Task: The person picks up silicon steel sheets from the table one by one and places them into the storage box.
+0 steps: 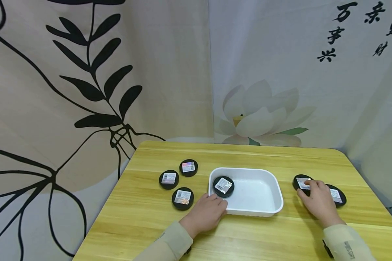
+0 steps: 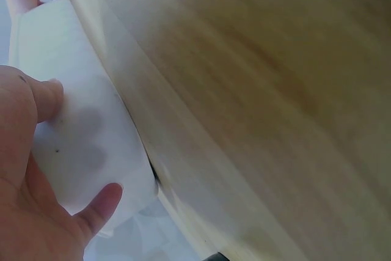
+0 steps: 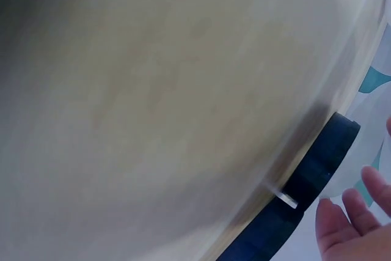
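In the head view my left hand [image 1: 206,213] holds the near left corner of a white plastic tray [image 1: 259,211]. The left wrist view shows digits of that hand [image 2: 36,181] against the outer wall of the tray [image 2: 91,108]. Inside the tray, at its left end, lies a flat black round container [image 1: 218,193] with a label. My right hand [image 1: 321,203] is over a similar labelled container [image 1: 299,180], partly covering it. In the right wrist view its fingertips [image 3: 330,215] stand just above the container [image 3: 324,160]. Another container [image 1: 339,198] lies beside it, partly hidden by the hand.
Left of the tray, three more black round containers lie label up: a rear one [image 1: 188,173], a middle one [image 1: 168,184] and a near one [image 1: 182,206]. All stand on a wooden table [image 1: 248,239]. A printed curtain [image 1: 170,72] hangs behind it.
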Demonstrator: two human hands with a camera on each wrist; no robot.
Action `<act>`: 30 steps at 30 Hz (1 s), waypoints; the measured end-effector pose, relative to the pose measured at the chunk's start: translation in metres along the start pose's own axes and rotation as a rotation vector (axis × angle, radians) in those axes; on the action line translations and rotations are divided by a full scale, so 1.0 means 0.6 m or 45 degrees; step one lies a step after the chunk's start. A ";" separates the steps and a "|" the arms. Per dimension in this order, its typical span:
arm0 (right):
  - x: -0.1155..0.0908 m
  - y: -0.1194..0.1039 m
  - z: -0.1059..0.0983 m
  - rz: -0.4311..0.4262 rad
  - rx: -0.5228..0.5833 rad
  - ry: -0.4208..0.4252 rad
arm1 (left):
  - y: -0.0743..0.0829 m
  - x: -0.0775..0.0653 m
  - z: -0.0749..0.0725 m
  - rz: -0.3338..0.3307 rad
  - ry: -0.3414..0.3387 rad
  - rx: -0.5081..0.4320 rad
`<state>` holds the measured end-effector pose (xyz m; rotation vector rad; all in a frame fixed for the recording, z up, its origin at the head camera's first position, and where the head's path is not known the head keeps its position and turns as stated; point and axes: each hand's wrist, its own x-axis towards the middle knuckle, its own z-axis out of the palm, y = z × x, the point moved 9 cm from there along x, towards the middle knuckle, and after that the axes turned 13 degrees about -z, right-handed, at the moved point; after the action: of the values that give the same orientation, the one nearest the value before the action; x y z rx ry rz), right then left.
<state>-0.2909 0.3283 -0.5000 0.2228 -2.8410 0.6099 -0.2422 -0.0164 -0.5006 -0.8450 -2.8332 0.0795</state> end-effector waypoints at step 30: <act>0.027 0.031 0.025 0.082 0.001 -0.153 | 0.000 0.001 0.001 0.006 -0.007 0.031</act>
<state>-0.3126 0.3372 -0.5166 0.1741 -2.9739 0.6312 -0.2425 -0.0160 -0.5011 -0.8477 -2.8294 0.1166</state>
